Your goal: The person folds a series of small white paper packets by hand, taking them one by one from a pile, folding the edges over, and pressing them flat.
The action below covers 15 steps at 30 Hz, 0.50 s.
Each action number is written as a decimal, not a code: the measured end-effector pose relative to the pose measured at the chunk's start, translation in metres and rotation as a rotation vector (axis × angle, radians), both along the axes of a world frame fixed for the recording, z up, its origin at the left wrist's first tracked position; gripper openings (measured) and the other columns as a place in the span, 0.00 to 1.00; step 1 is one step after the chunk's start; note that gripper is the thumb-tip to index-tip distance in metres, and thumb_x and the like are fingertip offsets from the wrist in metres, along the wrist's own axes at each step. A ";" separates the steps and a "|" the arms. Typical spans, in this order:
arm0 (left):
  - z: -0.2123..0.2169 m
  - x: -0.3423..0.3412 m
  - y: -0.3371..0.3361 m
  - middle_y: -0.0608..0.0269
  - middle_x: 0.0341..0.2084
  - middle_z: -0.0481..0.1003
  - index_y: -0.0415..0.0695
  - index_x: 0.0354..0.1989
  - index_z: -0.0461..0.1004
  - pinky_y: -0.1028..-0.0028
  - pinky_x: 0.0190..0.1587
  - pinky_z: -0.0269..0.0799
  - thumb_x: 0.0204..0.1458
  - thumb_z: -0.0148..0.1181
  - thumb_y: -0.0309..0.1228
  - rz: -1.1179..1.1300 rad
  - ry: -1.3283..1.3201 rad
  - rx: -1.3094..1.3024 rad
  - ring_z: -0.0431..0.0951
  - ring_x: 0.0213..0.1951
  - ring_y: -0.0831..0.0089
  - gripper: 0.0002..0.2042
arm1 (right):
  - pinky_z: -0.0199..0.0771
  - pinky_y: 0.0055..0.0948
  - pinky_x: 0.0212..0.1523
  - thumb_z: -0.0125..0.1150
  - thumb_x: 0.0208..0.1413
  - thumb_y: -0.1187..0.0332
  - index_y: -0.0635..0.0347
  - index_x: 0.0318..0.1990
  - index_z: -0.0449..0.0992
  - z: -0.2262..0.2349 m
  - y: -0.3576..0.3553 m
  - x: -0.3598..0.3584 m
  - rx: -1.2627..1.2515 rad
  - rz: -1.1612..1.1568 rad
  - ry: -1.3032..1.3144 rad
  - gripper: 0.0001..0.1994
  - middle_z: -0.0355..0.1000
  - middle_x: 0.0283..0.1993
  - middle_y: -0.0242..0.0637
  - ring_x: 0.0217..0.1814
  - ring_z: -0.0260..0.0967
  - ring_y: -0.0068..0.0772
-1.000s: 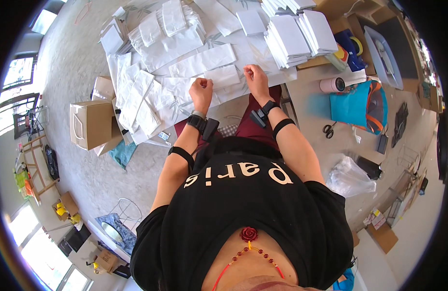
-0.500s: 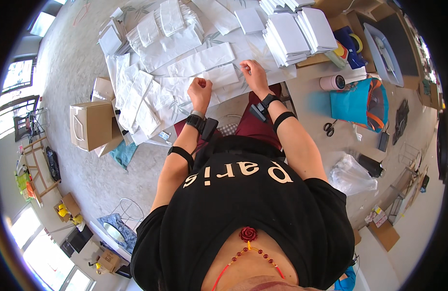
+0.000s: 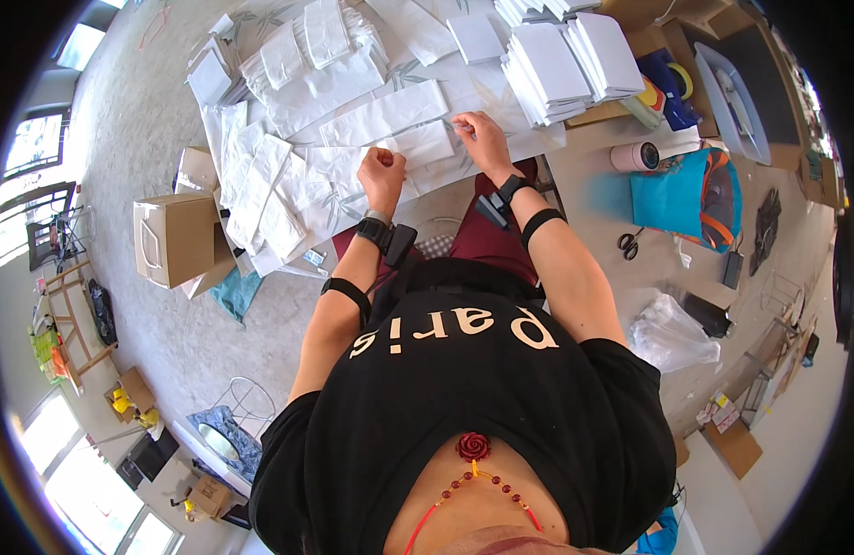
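My left hand (image 3: 382, 176) is curled with its fingertips pressed together, over a flat folded white strip (image 3: 427, 144) of thin sheeting near the table's front edge. Whatever may be in that pinch is too small to make out. My right hand (image 3: 483, 144) is at the strip's right end, fingers reaching forward and slightly apart from the thumb, with nothing visible in them. Just beyond lies another long white strip (image 3: 385, 113). More white strips (image 3: 265, 190) overlap in a loose heap left of my left hand.
Stacks of folded white sheets (image 3: 549, 74) stand at the far right of the patterned table cover (image 3: 528, 139). A white pile (image 3: 320, 69) lies at the back. Right of the table are a pink cylinder (image 3: 635, 157), a blue bag (image 3: 667, 203) and scissors (image 3: 627, 243); cardboard boxes (image 3: 177, 236) stand left.
My right hand has shifted slightly left and forward, its fingers a little more stretched. The left hand stays almost in place over the strip. The white strips look unmoved.
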<state>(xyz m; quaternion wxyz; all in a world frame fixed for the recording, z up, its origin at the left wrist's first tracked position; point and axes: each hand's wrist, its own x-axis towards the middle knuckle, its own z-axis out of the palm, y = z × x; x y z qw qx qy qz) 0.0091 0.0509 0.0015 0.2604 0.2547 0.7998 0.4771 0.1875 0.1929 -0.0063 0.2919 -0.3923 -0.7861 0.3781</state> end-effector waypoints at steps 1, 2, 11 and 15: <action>0.002 0.000 0.000 0.56 0.22 0.79 0.33 0.30 0.75 0.70 0.24 0.78 0.51 0.65 0.28 0.001 -0.005 0.002 0.80 0.20 0.70 0.09 | 0.79 0.35 0.44 0.66 0.58 0.75 0.56 0.46 0.80 0.000 0.000 0.000 0.000 -0.001 0.001 0.09 0.76 0.42 0.39 0.43 0.77 0.40; 0.000 0.000 0.000 0.56 0.22 0.79 0.33 0.30 0.75 0.70 0.24 0.78 0.51 0.65 0.27 0.003 -0.011 0.006 0.80 0.20 0.70 0.09 | 0.79 0.35 0.44 0.67 0.57 0.75 0.56 0.46 0.80 0.000 0.000 -0.001 0.001 -0.002 0.003 0.09 0.76 0.41 0.39 0.43 0.77 0.40; -0.002 0.000 0.001 0.55 0.24 0.79 0.32 0.31 0.75 0.71 0.23 0.80 0.51 0.65 0.26 0.010 -0.038 0.022 0.81 0.21 0.70 0.08 | 0.77 0.37 0.46 0.68 0.57 0.72 0.53 0.44 0.84 0.005 0.002 -0.008 0.009 0.061 -0.045 0.08 0.77 0.42 0.38 0.44 0.76 0.41; 0.000 0.000 0.001 0.55 0.23 0.79 0.32 0.31 0.75 0.71 0.23 0.79 0.51 0.65 0.25 0.009 -0.033 0.017 0.81 0.21 0.70 0.08 | 0.76 0.39 0.48 0.69 0.56 0.69 0.52 0.43 0.85 0.003 0.004 -0.011 0.037 0.097 -0.069 0.07 0.78 0.42 0.38 0.44 0.76 0.42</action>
